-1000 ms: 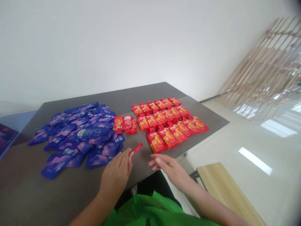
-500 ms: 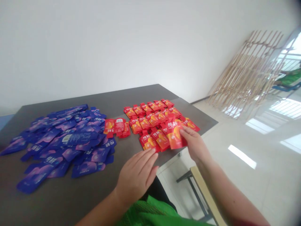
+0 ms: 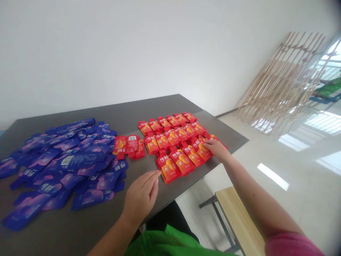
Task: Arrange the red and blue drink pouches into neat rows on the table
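Observation:
Red pouches with orange fruit prints lie in three overlapping rows on the right half of the dark table [image 3: 160, 101]. My right hand [image 3: 217, 149] has its fingers on a red pouch [image 3: 201, 149] near the right end of the front row; whether it grips the pouch is unclear. My left hand [image 3: 142, 193], its fingers together, rests by the lower left edge of the front row's leftmost pouch [image 3: 169, 170]. Left of the rows sit a few loose red pouches [image 3: 131, 145], one showing a barcode. A large heap of blue-purple pouches [image 3: 85, 158] covers the table's left part.
A wooden-topped bench [image 3: 237, 209] stands below the table's right front edge. Wooden poles tied into racks [image 3: 279, 81] lean against the wall at the right. Part of a person in green [image 3: 330, 89] shows at the far right edge.
The red pouch held up in my right hand is now down in the front row. My left hand has moved left and slightly down. The front row's pouches lie more evenly spread.

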`<state>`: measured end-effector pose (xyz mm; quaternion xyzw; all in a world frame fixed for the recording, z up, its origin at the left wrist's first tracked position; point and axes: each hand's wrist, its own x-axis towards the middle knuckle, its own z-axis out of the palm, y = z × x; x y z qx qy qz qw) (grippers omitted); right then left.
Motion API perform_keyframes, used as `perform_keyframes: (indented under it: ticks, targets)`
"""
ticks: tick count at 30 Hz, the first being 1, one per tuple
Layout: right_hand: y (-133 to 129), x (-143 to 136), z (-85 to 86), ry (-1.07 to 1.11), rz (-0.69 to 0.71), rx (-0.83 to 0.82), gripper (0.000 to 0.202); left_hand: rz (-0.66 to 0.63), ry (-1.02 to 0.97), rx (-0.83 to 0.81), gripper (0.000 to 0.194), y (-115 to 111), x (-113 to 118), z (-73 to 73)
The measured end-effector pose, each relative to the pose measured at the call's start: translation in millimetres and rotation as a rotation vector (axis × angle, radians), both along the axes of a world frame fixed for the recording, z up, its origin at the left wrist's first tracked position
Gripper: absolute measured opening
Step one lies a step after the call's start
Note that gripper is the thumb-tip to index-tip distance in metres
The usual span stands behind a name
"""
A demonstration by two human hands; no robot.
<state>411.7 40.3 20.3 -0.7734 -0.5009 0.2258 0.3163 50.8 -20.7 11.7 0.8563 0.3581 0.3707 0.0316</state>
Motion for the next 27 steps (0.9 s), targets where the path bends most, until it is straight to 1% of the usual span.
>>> perform_keyframes:
  ticks: [2, 4, 7, 11, 13, 14, 16, 19, 20, 21, 23, 25, 27]
  targets:
    - [0.7, -0.5, -0.6, -0.069, -0.01, -0.008, 0.026, -0.001, 0.004, -0.008, 0.029, 0.8, -0.2, -0.4]
    - [-1.0, -1.4, -1.2, -0.215, -0.025, 0.004, 0.03, -0.004, 0.006, -0.012, 0.028, 1.1, 0.9, -1.2]
    - [-9.1, -3.8, -2.8, -0.421, -0.015, 0.117, 0.032, -0.001, 0.006, -0.019, 0.027, -0.9, 2.7, -0.5]
    - [-31.0, -10.6, -4.4, -0.416, 0.017, 0.313, 0.032, 0.064, 0.06, -0.049, 0.029, -2.9, -1.5, 7.1]
    - [-44.6, -16.5, -3.5, -0.399, 0.026, 0.382, 0.034, 0.113, 0.12, -0.075, 0.032, 4.7, -8.3, 12.7]
    - [-51.0, -20.2, -2.5, -0.387, 0.033, 0.411, 0.034, 0.138, 0.155, -0.091, 0.034, 12.7, -13.0, 15.4]
    - [-61.8, -29.4, 1.0, -0.355, 0.06, 0.459, 0.033, 0.202, 0.224, -0.119, 0.036, 37.5, -24.7, 19.4]
    - [-71.2, -47.5, 10.1, -0.298, 0.123, 0.514, 0.03, 0.337, 0.314, -0.142, 0.04, 89.4, -43.8, 20.0]
    - [-72.8, -54.0, 13.8, -0.281, 0.148, 0.527, 0.029, 0.356, 0.357, -0.16, 0.047, 107.0, -49.0, 19.0]
    - [-74.0, -60.4, 17.8, -0.266, 0.169, 0.539, 0.028, 0.348, 0.42, -0.19, 0.054, 122.9, -53.2, 17.8]
    - [-76.1, -71.1, 25.1, -0.25, 0.202, 0.553, 0.026, 0.255, 0.583, -0.281, 0.057, 147.0, -58.2, 15.8]
    - [-78.4, -77.5, 30.3, -0.245, 0.219, 0.561, 0.025, 0.151, 0.703, -0.358, 0.053, 159.1, -59.8, 15.0]
    - [-81.2, -79.3, 32.7, -0.237, 0.229, 0.559, 0.025, 0.097, 0.751, -0.388, 0.049, 161.4, -60.4, 15.9]
